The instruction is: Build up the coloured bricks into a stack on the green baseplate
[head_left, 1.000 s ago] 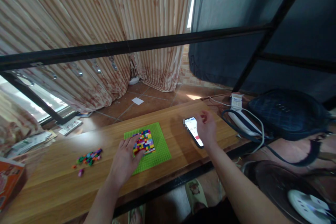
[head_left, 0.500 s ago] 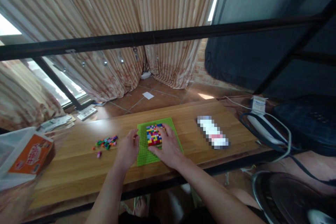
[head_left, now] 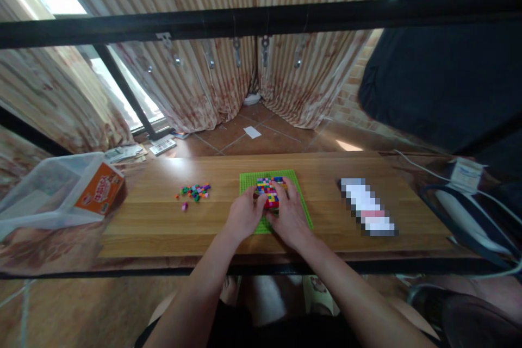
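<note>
loose multicoloured plastic bricks (head_left: 197, 191) lie on the brown wooden bench (head_left: 163, 236); the left hand (head_left: 243, 214), curled, has just reached the multicoloured brick block (head_left: 267, 187) on the green studded plastic baseplate (head_left: 248, 180), joining the spread right hand (head_left: 291, 217); both now engage it; whether either pinches, i cannot tell.

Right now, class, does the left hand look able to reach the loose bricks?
Probably yes: the loose bricks lie left of the left hand on the table, with nothing visible between them.
</note>
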A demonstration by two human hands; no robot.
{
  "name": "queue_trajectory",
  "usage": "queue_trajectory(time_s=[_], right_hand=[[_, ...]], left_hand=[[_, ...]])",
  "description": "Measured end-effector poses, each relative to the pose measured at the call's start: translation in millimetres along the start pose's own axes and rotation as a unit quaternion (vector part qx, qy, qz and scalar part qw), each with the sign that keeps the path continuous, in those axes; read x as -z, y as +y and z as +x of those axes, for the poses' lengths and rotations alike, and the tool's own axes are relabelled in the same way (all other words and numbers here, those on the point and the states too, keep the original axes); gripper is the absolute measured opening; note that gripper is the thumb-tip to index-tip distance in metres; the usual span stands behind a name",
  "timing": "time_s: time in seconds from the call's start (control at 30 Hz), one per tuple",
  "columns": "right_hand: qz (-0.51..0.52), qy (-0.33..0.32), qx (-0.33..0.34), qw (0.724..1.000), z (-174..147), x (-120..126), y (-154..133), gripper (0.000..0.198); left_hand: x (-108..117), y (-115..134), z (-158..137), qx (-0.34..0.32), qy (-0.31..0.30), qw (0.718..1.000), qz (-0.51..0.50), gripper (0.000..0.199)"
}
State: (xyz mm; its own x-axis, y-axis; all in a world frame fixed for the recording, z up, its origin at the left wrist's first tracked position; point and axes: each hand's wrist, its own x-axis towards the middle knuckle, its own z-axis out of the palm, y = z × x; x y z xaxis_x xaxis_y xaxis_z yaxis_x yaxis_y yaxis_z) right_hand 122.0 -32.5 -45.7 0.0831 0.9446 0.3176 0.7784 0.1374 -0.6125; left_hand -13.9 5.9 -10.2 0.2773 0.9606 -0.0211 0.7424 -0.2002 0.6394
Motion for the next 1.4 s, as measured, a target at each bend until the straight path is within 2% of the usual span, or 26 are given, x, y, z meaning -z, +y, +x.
queue_trajectory(time_s=[0.2, 0.37, 0.57, 0.67, 0.77, 0.93, 1.13, 1.2, 1.3, 1.4], right_hand=[[0.004, 0.000, 0.010, 1.000, -0.6, -1.6, 3.3, 0.074], [0.030, 0.008, 0.006, 0.999, 3.2, 4.2, 4.0, 0.070], [0.145, 0.037, -0.090, 0.985, 11.9, 12.3, 8.2, 0.071], [0.226, 0.033, -0.150, 0.962, 14.5, 6.5, 18.0, 0.064], [0.250, 0.029, -0.193, 0.948, 15.5, -3.2, 26.3, 0.059], [0.247, 0.034, -0.203, 0.947, 13.8, -12.8, 27.1, 0.061], [0.264, 0.036, -0.213, 0.940, 15.0, -13.8, 25.1, 0.062], [0.291, 0.023, -0.222, 0.930, 17.5, -12.0, 25.4, 0.062], [0.328, 0.020, -0.229, 0.916, 21.1, -6.2, 27.1, 0.064], [0.290, 0.030, -0.224, 0.930, 23.9, 0.3, 32.0, 0.065]], left_hand=[[-6.3, 2.5, 0.7, 0.009, 0.005, 0.999, -0.035, 0.041], [-15.1, -2.1, 8.1, 0.019, 0.045, 0.994, -0.103, 0.038], [-33.9, -9.6, 17.8, 0.062, 0.095, 0.961, -0.254, 0.041], [-42.4, -10.1, 17.6, 0.067, 0.118, 0.949, -0.284, 0.044], [-48.6, -7.5, 15.2, 0.071, 0.132, 0.947, -0.285, 0.046], [-55.0, -0.4, 12.4, 0.082, 0.149, 0.949, -0.266, 0.047], [-57.6, 1.9, 12.8, 0.089, 0.162, 0.938, -0.293, 0.048], [-55.4, 1.6, 13.9, 0.096, 0.159, 0.928, -0.324, 0.047], [-50.3, 2.1, 16.0, 0.116, 0.149, 0.898, -0.398, 0.046], [-47.5, 3.2, 18.6, 0.132, 0.145, 0.876, -0.441, 0.046]])
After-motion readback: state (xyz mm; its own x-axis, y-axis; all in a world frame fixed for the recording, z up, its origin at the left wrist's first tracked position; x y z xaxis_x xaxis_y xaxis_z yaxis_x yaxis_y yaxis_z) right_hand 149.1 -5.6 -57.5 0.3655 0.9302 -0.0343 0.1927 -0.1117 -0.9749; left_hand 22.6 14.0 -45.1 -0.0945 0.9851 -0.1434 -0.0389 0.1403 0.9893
